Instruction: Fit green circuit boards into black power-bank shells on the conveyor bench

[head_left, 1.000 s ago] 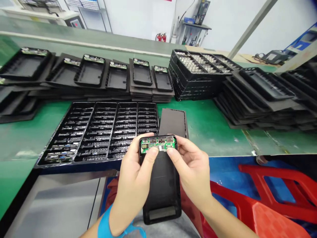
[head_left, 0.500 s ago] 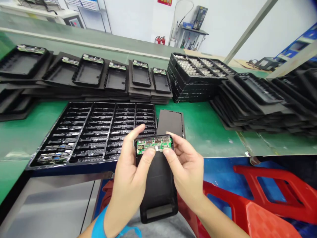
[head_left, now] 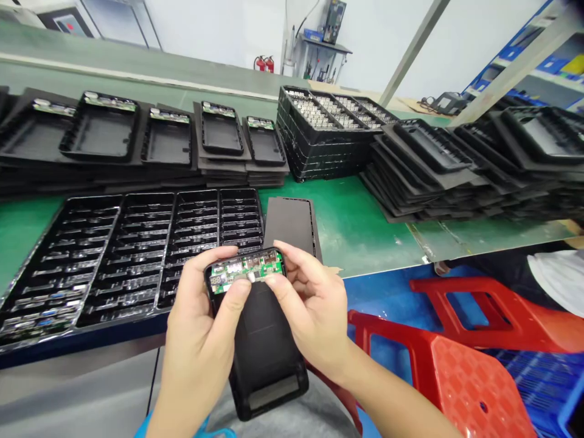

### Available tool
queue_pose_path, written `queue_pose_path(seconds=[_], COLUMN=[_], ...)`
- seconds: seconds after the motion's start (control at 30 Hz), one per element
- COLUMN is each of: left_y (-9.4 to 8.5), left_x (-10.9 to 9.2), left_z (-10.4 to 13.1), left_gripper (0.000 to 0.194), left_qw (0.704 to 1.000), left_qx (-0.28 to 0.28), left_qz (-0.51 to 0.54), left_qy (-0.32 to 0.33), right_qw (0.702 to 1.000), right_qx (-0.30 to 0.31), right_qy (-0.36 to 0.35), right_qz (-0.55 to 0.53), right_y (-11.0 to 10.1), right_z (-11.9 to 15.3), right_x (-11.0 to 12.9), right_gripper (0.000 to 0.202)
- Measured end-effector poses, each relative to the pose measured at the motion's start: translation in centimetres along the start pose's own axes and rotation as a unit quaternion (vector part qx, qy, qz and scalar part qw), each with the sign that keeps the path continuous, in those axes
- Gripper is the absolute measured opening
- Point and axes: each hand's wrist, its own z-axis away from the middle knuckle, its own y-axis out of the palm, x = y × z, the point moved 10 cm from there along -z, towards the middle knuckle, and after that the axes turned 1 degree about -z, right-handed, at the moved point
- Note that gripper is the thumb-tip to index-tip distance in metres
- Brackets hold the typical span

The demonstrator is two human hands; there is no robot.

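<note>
A black rectangular casing (head_left: 269,340) is held over my lap, tilted, its far end near the bench edge. A green circuit board (head_left: 246,271) lies in that far end. My left hand (head_left: 205,322) wraps the casing's left side, thumb on the board's lower edge. On the right side, my right hand (head_left: 310,304) grips the casing, its thumb also against the board's edge. Just beyond them a dark flat panel (head_left: 289,225) lies on the bench. To the left sits a black slotted tray (head_left: 123,255) with several boards in its near left slots.
Stacked casings with boards (head_left: 103,128) line the bench's back left. Piled trays of small metal parts (head_left: 319,149) stand behind the panel. More casings on dark sheets (head_left: 433,152) are stacked at right. Red stools (head_left: 479,377) stand below the bench; a person's pale clothing shows at far right.
The view has shifted right, so the bench items appear further left. Both hands still hold the casing, which is now tilted more, with the thumbs still at the board.
</note>
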Motion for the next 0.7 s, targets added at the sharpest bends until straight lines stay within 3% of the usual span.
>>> queue_pose_path(seconds=[0.2, 0.4, 0.7], left_y=[0.0, 0.6, 0.4], left_x=[-0.1, 0.7, 0.1], left_z=[-0.1, -0.2, -0.3], left_gripper=[0.032, 0.032, 0.030], left_qw=[1.000, 0.999, 0.999], left_qx=[-0.002, 0.007, 0.005], left_qz=[-0.022, 0.005, -0.047], left_qy=[0.000, -0.049, -0.027], right_qw=[1.000, 0.998, 0.986], right_qx=[-0.003, 0.046, 0.008], right_qy=[-0.019, -0.016, -0.092], right_qz=[0.009, 0.049, 0.137], right_y=[-0.2, -0.1, -0.2], right_z=[-0.2, -0.4, 0.0], right_x=[0.3, 0.7, 1.8], right_gripper=[0.033, 0.038, 0.034])
